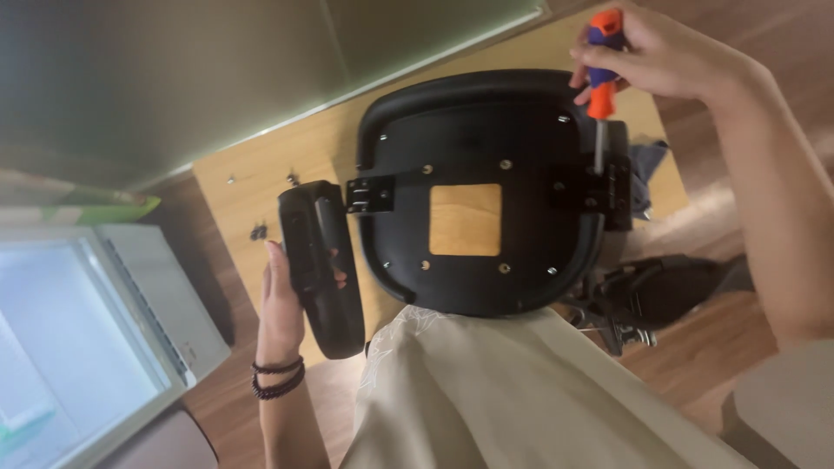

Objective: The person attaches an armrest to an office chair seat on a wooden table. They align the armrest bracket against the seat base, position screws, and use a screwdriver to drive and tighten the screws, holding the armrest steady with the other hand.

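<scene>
A black chair seat (486, 148) lies upside down on a light wooden table (261, 174), with a wooden square showing in its middle. My right hand (669, 56) grips an orange and purple screwdriver (602, 78) upright, its tip on the black bracket (599, 187) at the seat's right side. My left hand (282, 304) holds a black armrest (321, 269) at the seat's left, beside another bracket (372, 194).
Loose screws (259, 231) lie on the table left of the armrest. A white appliance (104, 330) stands at the left. Black chair parts (660, 291) lie on the wooden floor at the right. My light garment (521, 399) fills the foreground.
</scene>
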